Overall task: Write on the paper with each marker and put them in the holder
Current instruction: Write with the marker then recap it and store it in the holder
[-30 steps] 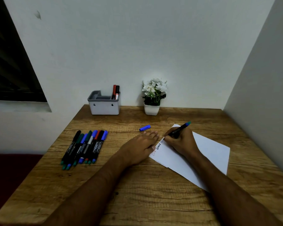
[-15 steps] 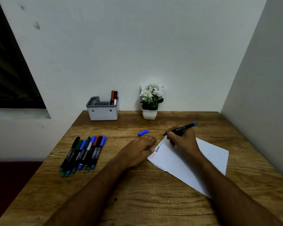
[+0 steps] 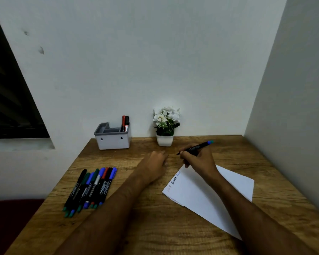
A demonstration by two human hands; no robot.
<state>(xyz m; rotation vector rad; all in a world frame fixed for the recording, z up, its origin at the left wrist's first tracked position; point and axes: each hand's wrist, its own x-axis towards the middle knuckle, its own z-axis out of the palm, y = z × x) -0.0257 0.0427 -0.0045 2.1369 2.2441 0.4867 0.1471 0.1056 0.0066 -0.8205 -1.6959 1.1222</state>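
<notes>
My right hand (image 3: 199,160) grips a black marker with a blue end (image 3: 201,145), its uncapped tip pointing left just beyond the far corner of the white paper (image 3: 201,197). Three short words run along the paper's left edge. Beside that tip my left hand (image 3: 157,161) lies on the table with curled fingers, over the spot where the marker's blue cap lay; the cap is hidden. The grey and white holder (image 3: 112,141) stands at the back with a red and a black marker (image 3: 125,122) in it. Several capped markers (image 3: 92,187) lie in a row at the left.
A small white pot of white flowers (image 3: 166,126) stands against the back wall, right of the holder. Walls close the wooden table (image 3: 155,227) in at the back and the right. Its left edge drops off beside the marker row.
My right hand lifted the marker off the paper and moved it forward. My left hand slid off the paper's edge forward onto the blue cap, which has gone out of sight. The view tilted up.
</notes>
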